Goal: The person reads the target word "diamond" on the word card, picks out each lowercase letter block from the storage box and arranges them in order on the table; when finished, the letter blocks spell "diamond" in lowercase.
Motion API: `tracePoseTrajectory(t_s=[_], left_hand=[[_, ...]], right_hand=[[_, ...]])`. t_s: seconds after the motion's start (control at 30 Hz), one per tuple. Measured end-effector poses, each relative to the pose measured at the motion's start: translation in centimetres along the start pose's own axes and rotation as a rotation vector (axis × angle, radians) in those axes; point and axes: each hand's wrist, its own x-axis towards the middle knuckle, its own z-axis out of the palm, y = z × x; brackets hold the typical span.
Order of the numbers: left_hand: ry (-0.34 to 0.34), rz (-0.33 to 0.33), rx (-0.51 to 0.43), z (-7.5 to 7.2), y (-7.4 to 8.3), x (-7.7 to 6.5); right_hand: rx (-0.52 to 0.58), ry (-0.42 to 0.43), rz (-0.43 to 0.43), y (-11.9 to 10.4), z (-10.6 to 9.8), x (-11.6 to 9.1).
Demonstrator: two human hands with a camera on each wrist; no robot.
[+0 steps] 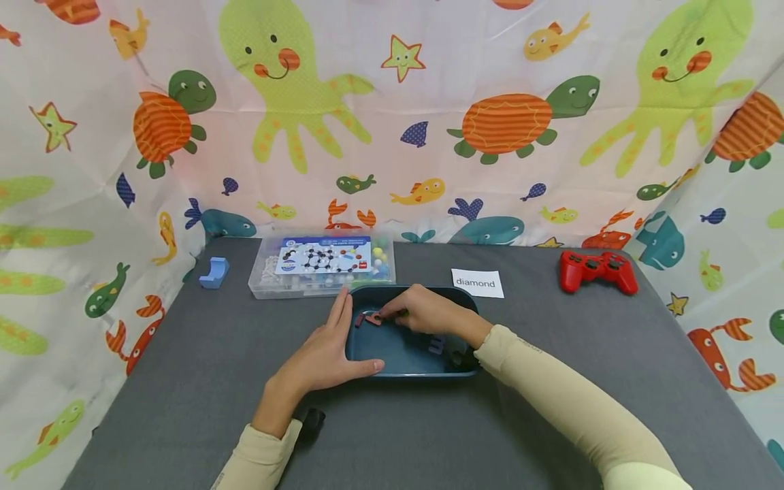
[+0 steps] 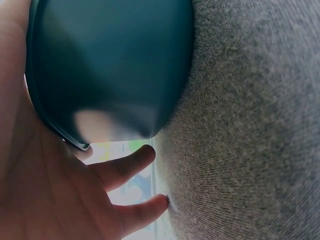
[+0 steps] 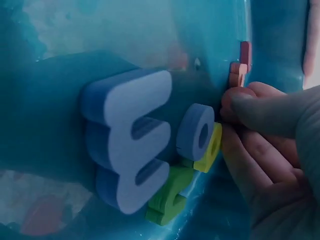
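Reddish letter (image 1: 373, 318) sits, in the head view, near the left end of a blue tray (image 1: 412, 376) on the gray bench (image 1: 245, 374), pinched between the right hand's (image 1: 429, 313) fingertips; a dark red piece (image 1: 359, 320) is just beside it. The left hand (image 1: 327, 354), thumb and fingers extended, rests at the tray's left end. Behind stand a clear case (image 1: 324, 282) and a "diamond" card (image 1: 478, 283). The left wrist view shows that hand's fingers spread against the tray's outside. In the right wrist view, a blue E (image 3: 118, 145), ring-shaped letter (image 3: 187, 132), yellow piece (image 3: 207, 162) and green piece (image 3: 172, 190) lie near the right hand.
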Motion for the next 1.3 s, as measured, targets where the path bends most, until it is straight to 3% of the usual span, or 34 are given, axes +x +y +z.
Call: tracePoseTrajectory(t_s=[0.37, 0.63, 1.3], left_hand=[[0.002, -0.011, -0.006, 0.0, 0.1, 0.0], [-0.003, -0.04, -0.029, 0.1, 0.2, 0.0], [0.0, -0.072, -0.005, 0.3, 0.4, 0.1]], right_hand=[[0.041, 0.05, -0.011, -0.6, -0.7, 0.1], [0.084, 0.105, -0.007, -1.3, -2.5, -0.4], [0.247, 0.214, 0.191, -0.7, -5.7, -5.4]])
